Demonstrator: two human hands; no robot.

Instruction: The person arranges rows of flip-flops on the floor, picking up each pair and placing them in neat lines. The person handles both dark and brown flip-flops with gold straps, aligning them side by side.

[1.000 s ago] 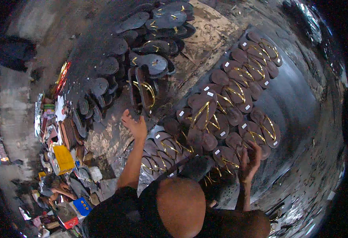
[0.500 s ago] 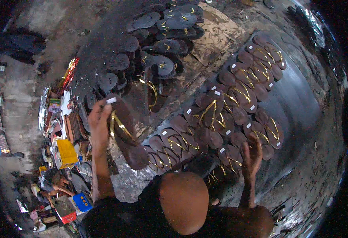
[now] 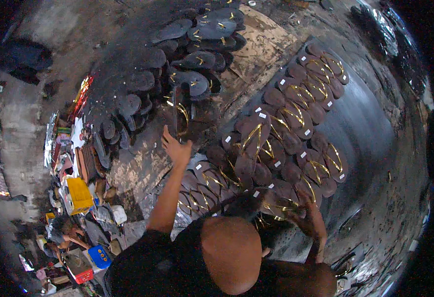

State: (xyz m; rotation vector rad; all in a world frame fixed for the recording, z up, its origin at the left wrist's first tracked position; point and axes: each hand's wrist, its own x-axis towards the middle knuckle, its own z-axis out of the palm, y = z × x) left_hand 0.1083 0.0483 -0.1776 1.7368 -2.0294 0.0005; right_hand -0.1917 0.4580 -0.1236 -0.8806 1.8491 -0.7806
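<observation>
My left hand (image 3: 177, 151) reaches forward with its fingers spread, holding nothing. Just beyond its fingertips a dark flip-flop with a gold strap (image 3: 181, 111) stands on its edge. Low on the right, my right hand (image 3: 308, 210) is closed around the end of a brown flip-flop (image 3: 279, 208) with gold straps, close to my body; its fingers are partly hidden. Rows of brown flip-flops (image 3: 296, 116) with gold straps and small white labels lie overlapping from in front of me to the far right.
A heap of dark flip-flops (image 3: 197, 62) lies at the far left of centre, beside a cardboard sheet (image 3: 264, 37). The rows rest on a dark sheet (image 3: 365, 123). To the left are a yellow box (image 3: 80, 194), a blue box (image 3: 99, 256), a red box (image 3: 83, 275) and another person (image 3: 68, 232).
The flip-flop that my left hand held has left it, and that hand has moved right, toward the edge-standing one. My right hand has come down and closed on a flip-flop.
</observation>
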